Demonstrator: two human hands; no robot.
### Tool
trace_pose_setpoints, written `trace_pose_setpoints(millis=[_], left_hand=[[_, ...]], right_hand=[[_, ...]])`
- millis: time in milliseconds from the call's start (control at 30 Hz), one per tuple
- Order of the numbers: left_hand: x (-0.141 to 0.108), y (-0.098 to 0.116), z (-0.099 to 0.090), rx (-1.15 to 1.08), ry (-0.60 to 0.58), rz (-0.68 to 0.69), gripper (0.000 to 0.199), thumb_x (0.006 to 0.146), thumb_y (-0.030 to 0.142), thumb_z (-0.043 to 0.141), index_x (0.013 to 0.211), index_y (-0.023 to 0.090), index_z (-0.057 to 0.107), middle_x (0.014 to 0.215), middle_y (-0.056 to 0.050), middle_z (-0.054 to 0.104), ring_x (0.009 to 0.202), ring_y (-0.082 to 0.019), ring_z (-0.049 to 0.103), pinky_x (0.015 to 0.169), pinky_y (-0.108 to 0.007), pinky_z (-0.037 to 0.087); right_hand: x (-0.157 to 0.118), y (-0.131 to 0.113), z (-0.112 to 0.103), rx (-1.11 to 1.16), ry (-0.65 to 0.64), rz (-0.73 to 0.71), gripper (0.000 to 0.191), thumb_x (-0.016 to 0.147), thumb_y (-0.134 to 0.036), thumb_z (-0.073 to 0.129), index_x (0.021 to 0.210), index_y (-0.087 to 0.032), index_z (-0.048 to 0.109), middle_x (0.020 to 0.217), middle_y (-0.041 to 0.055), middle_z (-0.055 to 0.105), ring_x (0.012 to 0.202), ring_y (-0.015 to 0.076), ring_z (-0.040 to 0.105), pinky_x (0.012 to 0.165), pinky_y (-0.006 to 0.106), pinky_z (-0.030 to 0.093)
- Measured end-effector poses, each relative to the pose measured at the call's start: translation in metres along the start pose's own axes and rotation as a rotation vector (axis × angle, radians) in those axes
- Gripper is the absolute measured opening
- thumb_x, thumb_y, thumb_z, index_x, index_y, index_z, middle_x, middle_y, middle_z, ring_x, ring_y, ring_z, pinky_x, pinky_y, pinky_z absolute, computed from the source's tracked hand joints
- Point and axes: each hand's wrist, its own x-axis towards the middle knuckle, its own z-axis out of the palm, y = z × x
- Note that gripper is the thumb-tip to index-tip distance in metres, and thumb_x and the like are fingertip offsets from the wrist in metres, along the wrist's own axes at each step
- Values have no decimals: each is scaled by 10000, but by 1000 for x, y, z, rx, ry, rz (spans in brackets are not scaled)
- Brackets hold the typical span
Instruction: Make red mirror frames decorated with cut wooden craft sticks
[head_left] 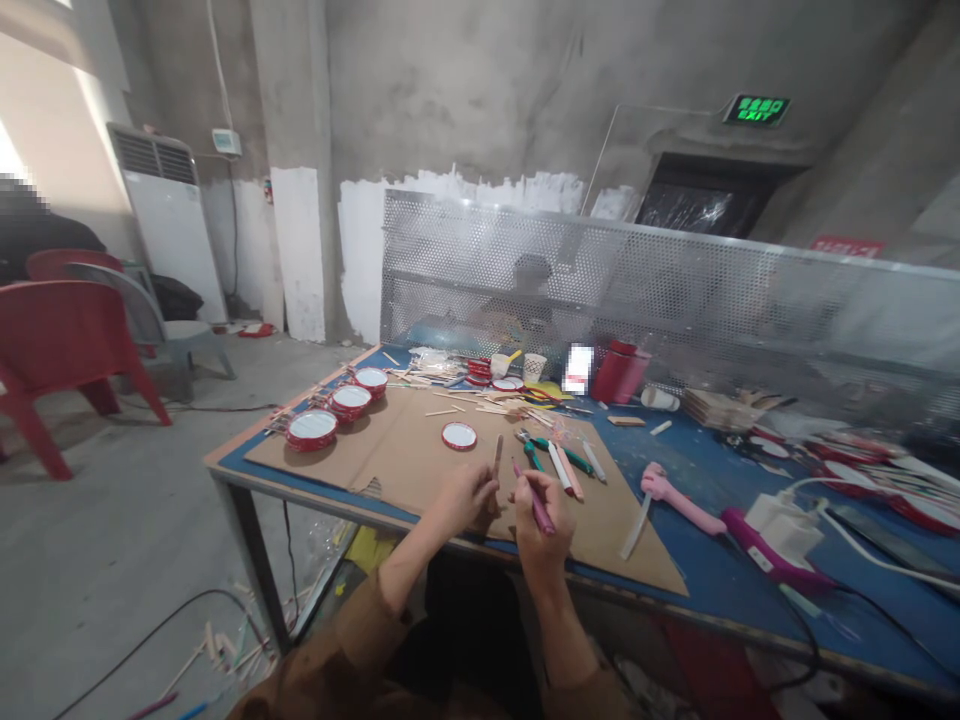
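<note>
The left hand [463, 495] pinches a thin wooden stick [499, 455] near the bench's [679, 475] front edge. The right hand [536, 548] grips a purple pen [541, 513], its tip near the stick; I can't tell if they touch, or if the stick has a mark yet. Three small drums [351, 404] by the bench's left edge have sticks by them and look mostly done. One lone drum [459, 436] lies flat on the cardboard [405, 440] with no stick on it, so it looks unfinished.
</note>
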Motion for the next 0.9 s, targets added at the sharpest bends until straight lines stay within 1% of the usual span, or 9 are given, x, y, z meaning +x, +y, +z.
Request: trace_pose_setpoints(millis=[100,200,333,400,500,567,700,800,900], left_hand=[[1,-1,1,-37,7,-18,166,856,225,438,702,180,476,705,-5,548,701,-143,498,664,-246,361],[1,-1,1,-85,17,-18,136,859,213,429,738,179,482,723,-9,565,705,-142,515,681,-246,383],[1,-3,1,-119,29,8,46,820,176,472,809,174,516,760,-12,593,724,-143,531,705,-247,404],[2,-5,2,-150,41,18,48,801,171,497,831,170,534,779,-17,606,737,-145,537,715,-248,410],[2,-5,3,-197,41,13,84,781,167,525,856,168,562,748,-7,611,704,-142,540,693,-240,411],[2,-4,3,-216,11,7,74,782,169,525,835,166,577,712,2,608,676,-138,540,666,-232,403],[0,-1,0,-233,-48,-11,125,808,188,486,729,161,579,670,3,608,651,-131,544,629,-218,390],[1,-4,0,-243,-10,4,144,811,215,483,771,159,610,719,-13,635,704,-144,562,666,-224,405],[3,-10,2,-268,33,16,185,816,243,465,844,159,628,780,-38,655,751,-160,573,697,-238,419]], right_hand=[[0,0,-1,11,20,43,187,871,-345,513,933,-182,579,751,35,665,661,169,651,610,278,511],[1,0,-1,-19,7,45,200,872,-363,507,904,-184,590,753,38,665,671,171,648,624,281,504],[2,1,0,-47,-10,58,207,871,-369,509,893,-182,595,783,48,671,694,175,649,647,286,499],[3,1,0,-57,-17,60,205,869,-366,510,895,-182,597,805,53,675,710,175,648,660,288,499],[4,1,1,-66,-34,48,200,865,-359,512,902,-182,598,836,59,677,735,182,650,677,297,502],[6,0,0,-57,-62,41,193,868,-345,508,920,-181,596,849,60,675,757,185,650,698,303,504],[12,2,-2,-13,-204,24,178,880,-308,494,974,-185,582,877,48,669,787,174,644,735,292,503],[16,8,-3,-48,-353,-29,168,879,-266,498,1006,-193,578,925,49,670,839,175,637,766,284,494],[21,13,-6,-167,-490,-146,182,871,-211,488,1020,-189,590,929,63,665,878,193,614,788,298,481]])
